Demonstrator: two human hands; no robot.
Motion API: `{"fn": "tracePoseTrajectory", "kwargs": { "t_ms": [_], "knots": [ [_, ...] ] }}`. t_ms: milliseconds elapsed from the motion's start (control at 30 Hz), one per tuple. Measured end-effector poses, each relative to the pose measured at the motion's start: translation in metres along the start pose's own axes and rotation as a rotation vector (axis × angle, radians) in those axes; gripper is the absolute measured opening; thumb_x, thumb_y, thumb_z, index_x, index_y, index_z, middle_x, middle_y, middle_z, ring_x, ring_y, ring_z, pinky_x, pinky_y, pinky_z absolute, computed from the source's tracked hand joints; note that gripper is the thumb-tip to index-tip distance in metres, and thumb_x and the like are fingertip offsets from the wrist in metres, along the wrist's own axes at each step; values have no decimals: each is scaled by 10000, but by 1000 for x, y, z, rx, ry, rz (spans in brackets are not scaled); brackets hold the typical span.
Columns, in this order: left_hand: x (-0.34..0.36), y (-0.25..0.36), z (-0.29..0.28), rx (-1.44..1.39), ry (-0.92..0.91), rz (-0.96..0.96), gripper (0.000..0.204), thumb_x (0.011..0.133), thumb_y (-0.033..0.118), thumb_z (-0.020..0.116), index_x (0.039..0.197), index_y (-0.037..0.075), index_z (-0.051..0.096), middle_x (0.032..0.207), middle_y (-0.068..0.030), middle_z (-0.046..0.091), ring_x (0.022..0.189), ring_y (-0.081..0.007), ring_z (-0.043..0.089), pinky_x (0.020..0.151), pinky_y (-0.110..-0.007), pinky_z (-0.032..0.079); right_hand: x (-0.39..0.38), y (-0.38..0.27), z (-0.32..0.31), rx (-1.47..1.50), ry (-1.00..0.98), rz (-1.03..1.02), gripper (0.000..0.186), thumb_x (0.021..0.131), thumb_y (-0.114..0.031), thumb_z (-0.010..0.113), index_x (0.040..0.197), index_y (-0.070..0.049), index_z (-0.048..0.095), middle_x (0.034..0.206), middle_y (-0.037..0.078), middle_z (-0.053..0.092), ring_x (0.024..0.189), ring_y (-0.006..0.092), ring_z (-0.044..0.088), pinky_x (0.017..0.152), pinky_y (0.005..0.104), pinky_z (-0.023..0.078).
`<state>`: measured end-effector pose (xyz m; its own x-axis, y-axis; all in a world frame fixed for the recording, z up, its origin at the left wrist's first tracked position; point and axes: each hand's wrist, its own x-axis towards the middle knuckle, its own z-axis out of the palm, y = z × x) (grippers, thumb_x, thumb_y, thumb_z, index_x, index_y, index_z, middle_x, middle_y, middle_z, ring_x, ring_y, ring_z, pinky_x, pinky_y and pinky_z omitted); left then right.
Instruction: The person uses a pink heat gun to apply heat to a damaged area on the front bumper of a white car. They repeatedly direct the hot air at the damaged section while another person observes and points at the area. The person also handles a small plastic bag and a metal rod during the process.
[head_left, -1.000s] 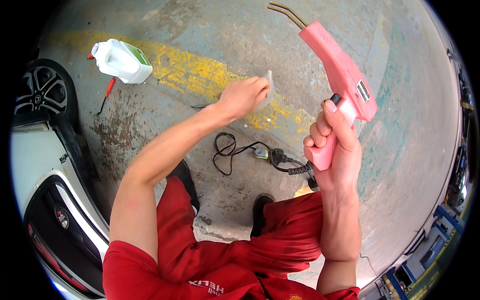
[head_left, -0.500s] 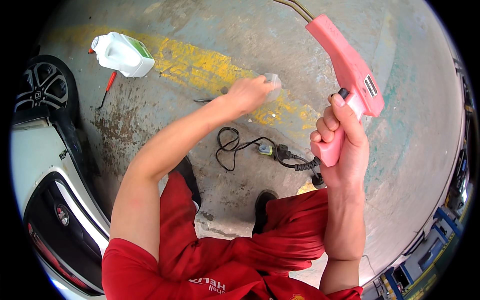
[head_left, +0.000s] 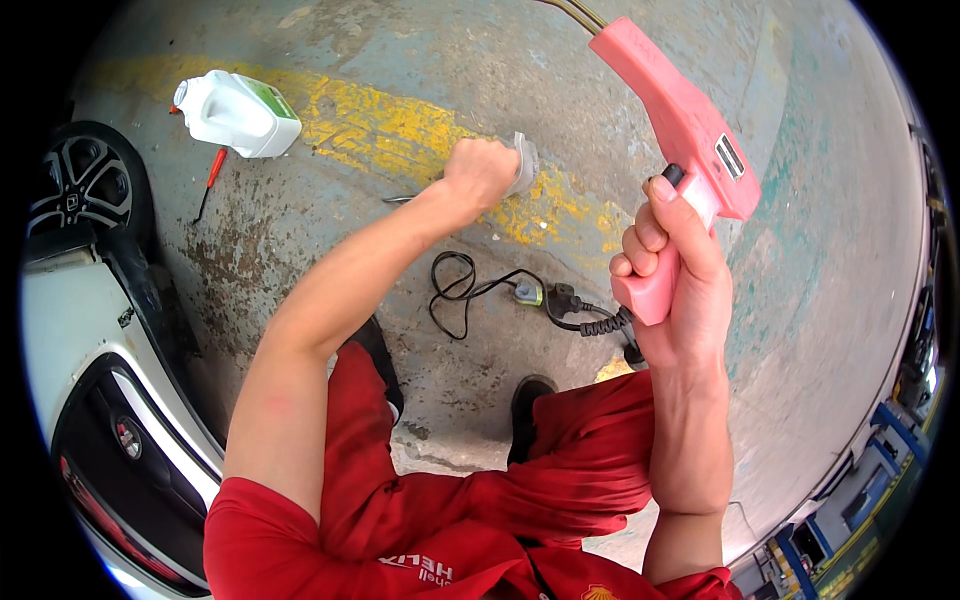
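My right hand (head_left: 672,235) is wrapped round the handle of a pink pistol-shaped electric tool (head_left: 690,125), thumb beside its black trigger button. Two brass-coloured rods (head_left: 575,12) stick out of the tool's front and run off the top edge. A black cord (head_left: 605,325) leaves the bottom of the handle. Out over the yellow floor stripe, my left hand (head_left: 482,170) is closed in a fist with its back up. Past its knuckles shows a small clear plastic packet (head_left: 524,165); the fingers on it are mostly hidden.
A looped black cable with a plug (head_left: 562,299) lies between my feet and hands. On the left are a white jug (head_left: 235,115), a red-handled hook tool (head_left: 215,168), a wheel (head_left: 85,180) and a white car bumper (head_left: 65,310). Blue-framed racks (head_left: 800,550) stand at lower right.
My left hand has drawn slightly left and rolled over, so its back now faces up and the packet sits differently. The pink tool has shifted slightly left and up.
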<state>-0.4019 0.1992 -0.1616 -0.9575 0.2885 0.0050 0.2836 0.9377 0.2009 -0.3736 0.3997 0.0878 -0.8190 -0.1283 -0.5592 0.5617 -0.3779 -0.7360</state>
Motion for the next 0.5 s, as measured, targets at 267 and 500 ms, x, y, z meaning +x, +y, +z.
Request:
{"fn": "tracePoseTrajectory", "kwargs": {
  "t_ms": [267, 500],
  "knots": [
    [8, 1, 2, -198, -60, -105, 264, 846, 344, 653, 744, 110, 720, 768, -163, 711, 696, -392, 696, 610, -495, 552, 0, 2, 1, -11, 6, 6, 219, 957, -207, 701, 824, -96, 566, 666, -5, 540, 535, 88, 527, 531, 284, 528],
    [8, 8, 1, -143, -25, -154, 246, 874, 379, 648, 928, 166, 759, 765, -161, 712, 716, -382, 703, 619, -519, 542, -1, 3, 1, -32, -18, 10, 172, 978, -214, 673, 951, -90, 557, 693, -24, 521, 561, 69, 503, 551, 262, 508]
  ]
}}
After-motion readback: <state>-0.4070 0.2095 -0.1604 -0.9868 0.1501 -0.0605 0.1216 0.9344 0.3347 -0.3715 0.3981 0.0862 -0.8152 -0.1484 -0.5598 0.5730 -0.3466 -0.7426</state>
